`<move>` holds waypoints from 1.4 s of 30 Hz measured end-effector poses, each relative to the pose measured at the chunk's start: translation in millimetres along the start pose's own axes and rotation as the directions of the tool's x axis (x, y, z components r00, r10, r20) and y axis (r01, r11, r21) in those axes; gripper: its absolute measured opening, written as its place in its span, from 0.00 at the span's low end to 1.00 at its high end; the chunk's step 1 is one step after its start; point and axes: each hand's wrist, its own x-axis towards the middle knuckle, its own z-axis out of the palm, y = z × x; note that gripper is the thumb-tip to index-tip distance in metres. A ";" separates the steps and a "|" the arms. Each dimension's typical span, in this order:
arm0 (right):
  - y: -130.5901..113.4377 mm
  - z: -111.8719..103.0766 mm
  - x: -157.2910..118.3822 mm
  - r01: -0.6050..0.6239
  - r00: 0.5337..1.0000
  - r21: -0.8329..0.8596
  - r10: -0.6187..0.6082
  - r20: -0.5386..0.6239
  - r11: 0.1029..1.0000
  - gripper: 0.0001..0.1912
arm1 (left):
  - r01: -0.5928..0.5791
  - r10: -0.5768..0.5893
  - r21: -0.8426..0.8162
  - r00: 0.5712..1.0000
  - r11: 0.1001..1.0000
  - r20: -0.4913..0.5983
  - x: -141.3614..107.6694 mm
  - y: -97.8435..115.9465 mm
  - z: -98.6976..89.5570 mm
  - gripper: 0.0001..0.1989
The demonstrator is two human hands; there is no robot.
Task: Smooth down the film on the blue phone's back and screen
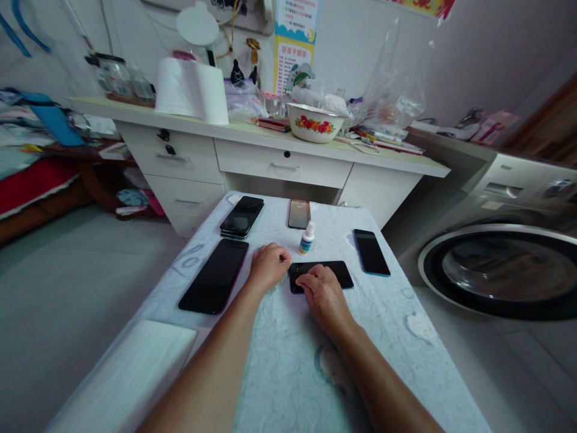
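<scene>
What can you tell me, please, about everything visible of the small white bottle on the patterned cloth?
The small bottle looks like plastic, with a white top narrowing upward and a label showing blue and, near the base, orange. Its print is too small to read, and its contents cannot be made out. It stands upright on the pale patterned cloth, just beyond the phone under the right hand and nearer than the brownish flat item. Neither hand touches it.

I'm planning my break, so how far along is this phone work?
Done: nothing visible confirms a finished phone. In hand: right hand at the crosswise phone, left hand beside it. Left: perhaps the stacked phones, large phone and blue-edged phone, which neither hand touches.
</scene>
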 end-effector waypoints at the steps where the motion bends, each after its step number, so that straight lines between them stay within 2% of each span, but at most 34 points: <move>1: -0.6 -0.6 -0.6 0.009 1.000 0.006 -0.009 0.008 1.000 0.11 | 0.002 -0.002 0.000 1.000 1.000 0.002 -0.2 0.4 -0.3 0.07; 10: 0.9 -4.6 -5.0 0.088 0.995 0.029 -0.089 0.047 0.996 0.16 | 0.010 -0.010 0.007 1.000 1.000 0.025 -0.9 2.0 -2.4 0.07; 15: 8.3 -8.7 -6.2 0.048 0.998 0.009 -0.048 0.043 0.999 0.16 | 0.007 -0.008 0.012 1.000 1.000 0.030 0.0 1.9 -2.4 0.08; 22: 14.9 -13.5 -9.3 -0.024 0.999 -0.048 0.023 -0.025 0.999 0.13 | 0.006 -0.006 0.014 1.000 1.000 0.016 -0.4 2.3 -2.1 0.08; 34: -4.7 -6.6 -8.8 0.153 0.984 -0.002 -0.152 0.094 0.988 0.13 | 0.023 -0.024 0.036 1.000 0.999 0.004 -1.0 4.5 -3.5 0.08; 42: 8.9 -14.2 -7.4 0.078 0.996 -0.043 -0.076 0.054 0.996 0.11 | 0.004 -0.004 0.033 1.000 0.999 -0.007 -0.8 3.3 -2.4 0.08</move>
